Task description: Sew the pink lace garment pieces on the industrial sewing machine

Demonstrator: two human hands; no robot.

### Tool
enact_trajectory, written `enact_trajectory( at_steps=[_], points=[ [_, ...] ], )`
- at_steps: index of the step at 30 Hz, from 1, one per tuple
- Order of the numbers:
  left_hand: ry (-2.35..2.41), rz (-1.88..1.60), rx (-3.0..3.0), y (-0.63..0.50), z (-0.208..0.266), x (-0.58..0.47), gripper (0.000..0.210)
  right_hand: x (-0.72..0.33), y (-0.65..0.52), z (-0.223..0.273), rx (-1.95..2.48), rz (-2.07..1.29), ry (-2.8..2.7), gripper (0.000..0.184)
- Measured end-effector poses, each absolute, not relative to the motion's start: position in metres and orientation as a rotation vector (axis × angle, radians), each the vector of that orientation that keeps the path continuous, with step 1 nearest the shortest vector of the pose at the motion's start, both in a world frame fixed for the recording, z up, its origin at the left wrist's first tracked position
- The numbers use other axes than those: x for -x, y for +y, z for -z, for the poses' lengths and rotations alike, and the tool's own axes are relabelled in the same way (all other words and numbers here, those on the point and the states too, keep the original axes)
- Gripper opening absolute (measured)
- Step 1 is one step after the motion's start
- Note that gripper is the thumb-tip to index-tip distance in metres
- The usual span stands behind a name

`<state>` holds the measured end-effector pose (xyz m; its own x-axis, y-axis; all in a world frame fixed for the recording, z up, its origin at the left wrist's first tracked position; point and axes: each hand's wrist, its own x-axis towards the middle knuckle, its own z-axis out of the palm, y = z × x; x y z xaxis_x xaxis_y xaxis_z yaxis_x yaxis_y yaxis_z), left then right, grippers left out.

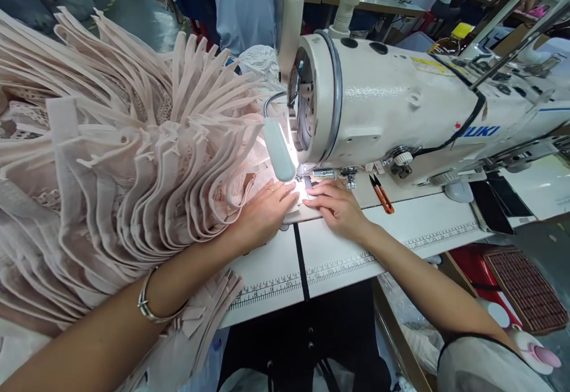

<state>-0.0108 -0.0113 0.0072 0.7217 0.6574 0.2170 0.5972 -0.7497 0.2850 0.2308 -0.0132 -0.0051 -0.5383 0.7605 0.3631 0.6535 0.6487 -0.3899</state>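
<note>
My left hand (266, 211) lies with outstretched fingers on pale pink fabric (257, 181) beside the needle area of a white sewing machine (378, 98). From the other side, my right hand (339, 206) reaches in, fingers extended and thumb apart, its tips at a small pale piece by the presser foot. Bright glare from a mint-green lamp (279, 149) washes out the material between my fingertips. A large pile of pale pink garments (146, 184) with straps and lace rises left of the machine, against my left forearm.
Orange-handled thread snips (382, 195) lie on the machine bed. A measuring tape print (342, 267) runs along the table's front edge. A dark phone (491, 206) rests at the right. A red box (476, 270) stands below. Across the table is a person in a blue shirt (243, 6).
</note>
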Motion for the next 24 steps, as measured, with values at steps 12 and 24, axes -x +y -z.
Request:
enact_trajectory(
  at_steps=[12,24],
  points=[
    [1.140,-0.574,-2.862,-0.010,-0.012,0.006,0.030,-0.228,-0.011,0.002,1.068,-0.304,-2.385,0.038],
    [1.223,-0.641,-3.084,-0.016,-0.018,0.004,0.028,-0.226,-0.009,0.001,1.124,-0.203,-2.491,0.043]
  ],
)
